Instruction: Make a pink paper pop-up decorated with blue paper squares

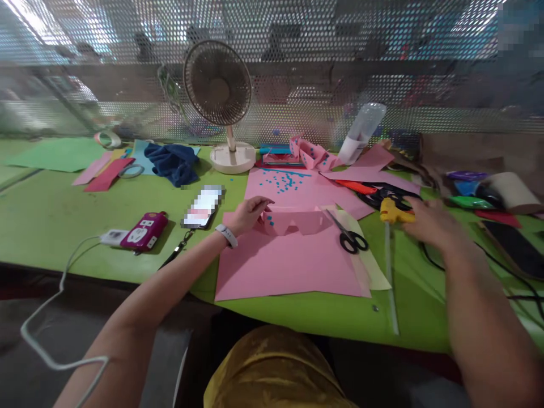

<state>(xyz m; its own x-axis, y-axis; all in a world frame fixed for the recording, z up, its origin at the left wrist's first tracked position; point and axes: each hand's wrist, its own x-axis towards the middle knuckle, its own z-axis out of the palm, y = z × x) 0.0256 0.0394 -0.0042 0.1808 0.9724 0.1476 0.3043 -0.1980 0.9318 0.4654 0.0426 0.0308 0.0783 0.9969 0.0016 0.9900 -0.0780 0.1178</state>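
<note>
Left hand (pixel 249 214) comes in from about 7 o'clock, forearm stretched across the table edge, wrist wearing a white band (pixel 226 235). Its fingers are curled down onto the left end of a folded pink paper piece (pixel 295 220) with small blue squares on it, pinching or pressing it; can't tell exactly how tight. That piece sits dead centre of the scene, on top of a big pink sheet (pixel 289 263).

Right hand (pixel 429 224) reaches in from 4 o'clock, palm down, fingers loosely spread and a bit blurred. Its fingertips are right at the yellow glue gun (pixel 394 211), touching or just about; it isn't wrapped around it, so nothing is really held.

Counting stuff: two pairs of black-handled scissors, one (pixel 351 237) just right of the paper piece, the other (pixel 385 195) at roughly 1 o'clock from it. One desk fan (pixel 219 96) at 11 o'clock. One phone (pixel 204 207) and one pink power strip (pixel 144 231) off at 9 o'clock.

The big sheet's near edge stops just short of the green table (pixel 55 221) edge. Most open surface is on the left side; the right side is crowded with cables and clutter.
</note>
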